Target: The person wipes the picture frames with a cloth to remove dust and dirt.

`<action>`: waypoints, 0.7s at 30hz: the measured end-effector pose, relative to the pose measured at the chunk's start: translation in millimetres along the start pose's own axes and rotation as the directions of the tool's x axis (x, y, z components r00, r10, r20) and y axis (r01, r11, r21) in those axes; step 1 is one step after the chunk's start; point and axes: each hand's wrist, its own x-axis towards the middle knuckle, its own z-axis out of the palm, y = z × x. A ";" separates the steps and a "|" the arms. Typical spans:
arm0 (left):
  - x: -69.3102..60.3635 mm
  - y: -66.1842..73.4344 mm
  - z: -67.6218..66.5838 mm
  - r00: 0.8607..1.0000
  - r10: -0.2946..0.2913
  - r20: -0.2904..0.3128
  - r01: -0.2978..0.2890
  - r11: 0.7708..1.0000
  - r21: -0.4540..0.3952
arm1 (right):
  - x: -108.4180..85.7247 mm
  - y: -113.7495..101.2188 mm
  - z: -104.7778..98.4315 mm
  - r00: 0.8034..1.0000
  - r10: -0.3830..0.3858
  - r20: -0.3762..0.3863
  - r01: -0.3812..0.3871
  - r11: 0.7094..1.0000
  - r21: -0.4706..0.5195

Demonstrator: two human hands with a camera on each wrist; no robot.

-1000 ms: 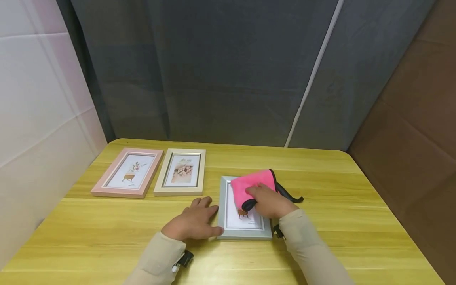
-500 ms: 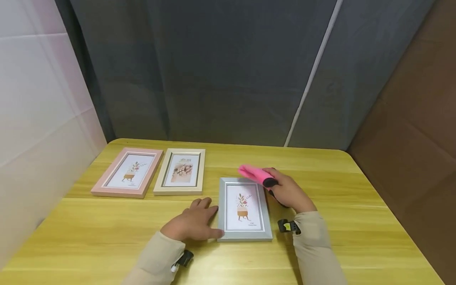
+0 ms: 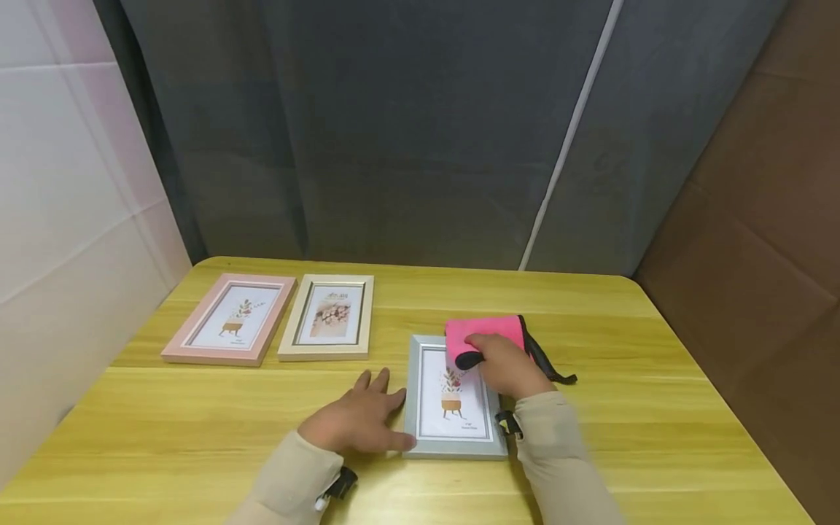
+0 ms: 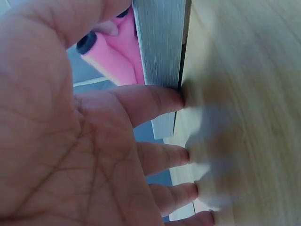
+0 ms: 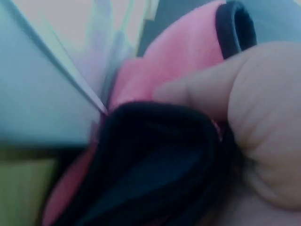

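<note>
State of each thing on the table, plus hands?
Silver rectangular picture frame: flat, face up
Pink rectangular picture frame: flat, face up
Cream rectangular picture frame: flat, face up
Bright pink cloth with black edging: folded, over silver frame's far right corner
Left hand: fingers spread, thumb at silver frame's near left corner
Right hand: gripping cloth

Left hand grip (image 3: 357,419): palm down, fingers (image 4: 164,159) straight, spread apart, thumb (image 3: 397,441) out sideways. Right hand grip (image 3: 512,367): pinching, thumb pressed in. Left arm (image 3: 292,477) and right arm (image 3: 561,463) reach forward, leaning inward.
</note>
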 end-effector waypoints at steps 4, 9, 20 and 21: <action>1.8 0.9 0.7 1.000 0.000 -0.006 0.000 1.000 0.001 | 2.6 -19.6 10.9 0.997 -0.052 0.048 0.054 0.998 -0.028; 3.4 2.1 0.7 1.000 -0.003 -0.002 0.003 1.000 0.011 | 5.4 -38.1 22.2 0.979 -0.157 0.132 0.160 0.987 -0.017; 2.9 2.1 -0.2 1.000 -0.008 -0.002 0.008 1.000 0.022 | -3.2 -29.5 9.0 0.998 -0.058 -0.010 0.057 0.991 -0.123; 2.9 2.4 0.0 1.000 -0.007 0.000 0.007 1.000 0.015 | -4.4 -24.2 5.5 0.999 -0.020 -0.031 0.015 0.990 -0.139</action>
